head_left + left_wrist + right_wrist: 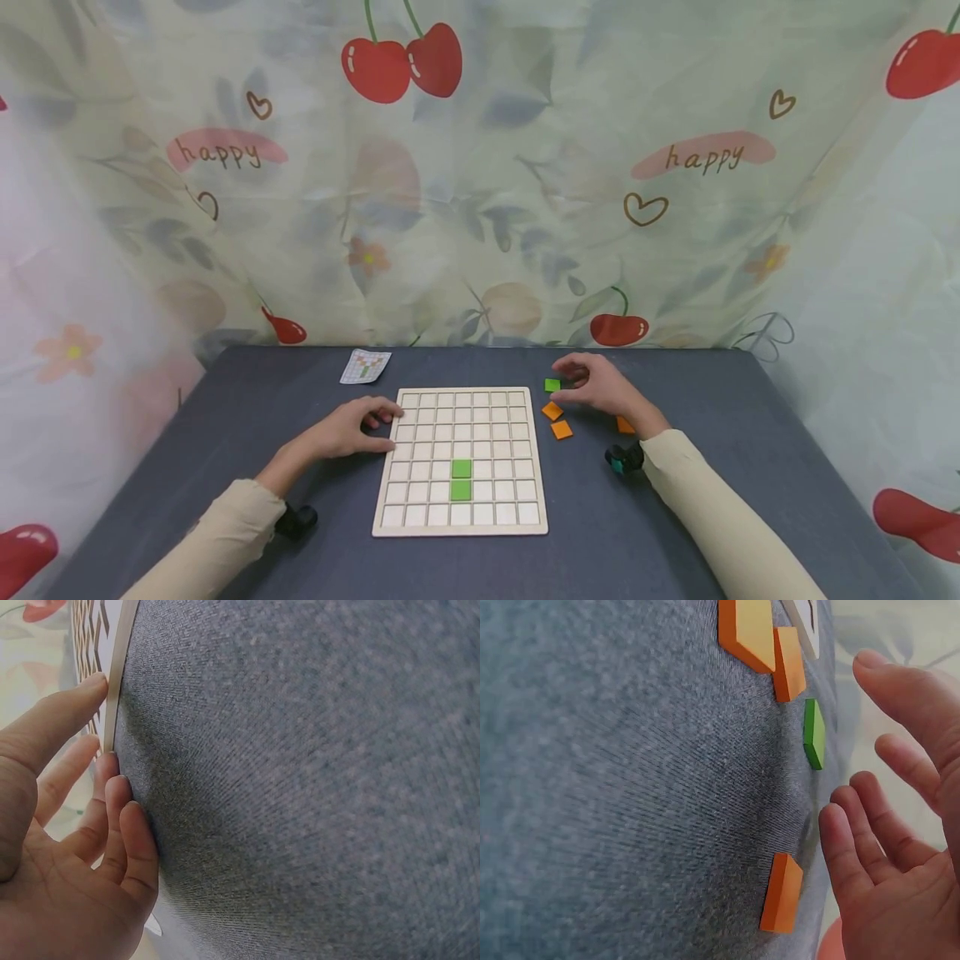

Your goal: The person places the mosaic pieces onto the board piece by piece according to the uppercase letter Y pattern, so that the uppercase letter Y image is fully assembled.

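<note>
at the near side of a dark table [465, 571], a person's pale sleeves [723, 512] reached in from left and right, a small black device [296, 522] worn at each wrist. between them lay a pale gridded board [462, 432], set squarely in front, probably to keep its cells within reach of both arms. two green tiles [461, 490] sat in its middle column, one directly beyond the other, one row in from the near edge. the left hand [348, 429] rested at the board's left edge, thumb and fingertips spread along the rim, fingers loosely bent, seemingly to steady it rather than grip it. right of the board, two orange tiles [562, 430] lay near each other; a third orange tile [626, 425] lay farther right, partly hidden by the wrist. just beyond, the right hand [600, 385] hovered by a loose green tile [552, 385], thumb and fingers well parted, holding nothing, a spread apparently suited to a small flat piece. past the board's far left corner, a small card [366, 367] lay face up, perhaps so its coloured grid could be read. behind hung a cherry-print cloth [465, 183].
</note>
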A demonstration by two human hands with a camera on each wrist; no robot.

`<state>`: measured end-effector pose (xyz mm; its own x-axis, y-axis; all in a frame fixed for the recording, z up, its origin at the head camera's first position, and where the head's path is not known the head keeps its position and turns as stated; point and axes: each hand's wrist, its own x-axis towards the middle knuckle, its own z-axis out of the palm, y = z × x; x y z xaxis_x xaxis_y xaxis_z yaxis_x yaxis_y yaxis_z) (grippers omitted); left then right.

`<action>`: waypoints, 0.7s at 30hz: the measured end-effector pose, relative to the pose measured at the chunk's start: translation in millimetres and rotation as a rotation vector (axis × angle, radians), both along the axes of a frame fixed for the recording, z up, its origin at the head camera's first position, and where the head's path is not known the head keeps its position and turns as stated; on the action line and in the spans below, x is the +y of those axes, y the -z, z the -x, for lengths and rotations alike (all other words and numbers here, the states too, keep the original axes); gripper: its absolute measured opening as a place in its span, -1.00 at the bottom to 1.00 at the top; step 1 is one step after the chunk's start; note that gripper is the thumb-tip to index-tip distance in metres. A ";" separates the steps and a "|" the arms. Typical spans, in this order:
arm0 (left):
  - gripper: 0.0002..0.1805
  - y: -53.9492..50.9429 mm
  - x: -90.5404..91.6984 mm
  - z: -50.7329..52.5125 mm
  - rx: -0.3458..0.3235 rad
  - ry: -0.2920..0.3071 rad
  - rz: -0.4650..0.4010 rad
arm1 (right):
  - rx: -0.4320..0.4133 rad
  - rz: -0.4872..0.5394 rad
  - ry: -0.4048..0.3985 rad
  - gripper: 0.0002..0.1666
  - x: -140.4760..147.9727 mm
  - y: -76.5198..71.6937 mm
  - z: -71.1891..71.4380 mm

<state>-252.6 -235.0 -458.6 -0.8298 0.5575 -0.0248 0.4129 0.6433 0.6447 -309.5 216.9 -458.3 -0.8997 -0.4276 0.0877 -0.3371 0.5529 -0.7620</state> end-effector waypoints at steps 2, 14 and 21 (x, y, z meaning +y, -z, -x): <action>-0.46 -0.3 -0.3 -0.1 0.002 0.004 0.000 | 0.004 -0.006 -0.013 -0.36 -1.2 0.1 1.8; -0.48 -0.8 -0.3 -1.4 0.010 0.015 -0.011 | -0.021 -0.072 0.047 -0.39 -6.3 4.5 9.8; -0.48 -0.3 -0.6 -1.2 0.010 0.014 -0.015 | -0.008 -0.122 0.098 -0.54 -10.5 7.6 13.9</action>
<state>-251.4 -235.5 -458.3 -0.8221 0.5693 -0.0081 0.4284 0.6277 0.6500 -323.3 206.5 -465.9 -0.9380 -0.3450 0.0333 -0.2714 0.6712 -0.6898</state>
